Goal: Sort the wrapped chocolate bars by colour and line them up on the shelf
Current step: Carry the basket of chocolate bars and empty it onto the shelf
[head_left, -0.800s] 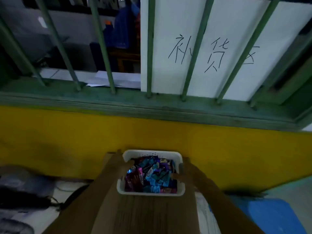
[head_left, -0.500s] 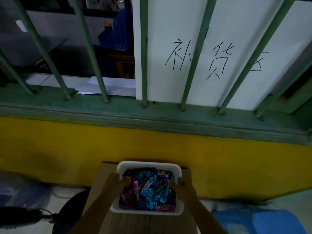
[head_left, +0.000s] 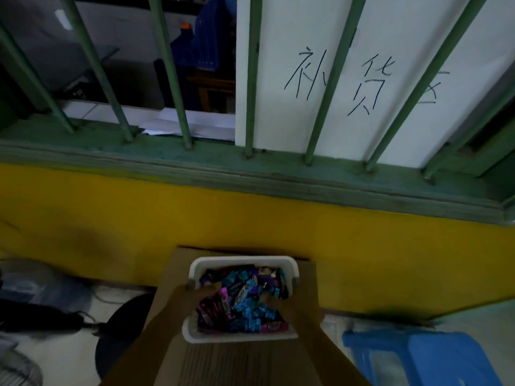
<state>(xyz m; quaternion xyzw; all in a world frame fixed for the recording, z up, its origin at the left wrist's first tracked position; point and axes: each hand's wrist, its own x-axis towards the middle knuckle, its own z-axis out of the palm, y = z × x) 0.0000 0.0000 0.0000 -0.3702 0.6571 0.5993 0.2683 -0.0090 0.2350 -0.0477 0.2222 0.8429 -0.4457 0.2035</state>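
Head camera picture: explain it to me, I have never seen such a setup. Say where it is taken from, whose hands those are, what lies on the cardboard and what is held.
No machine: a person wears a camera on the head, looking forward and down at their own hands. A white basket sits on a cardboard box by a yellow wall. It is full of wrapped chocolate bars in blue, purple and pink. The left hand lies over the basket's left rim; the right hand reaches among the bars. Whether either grips a bar is too dim to tell.
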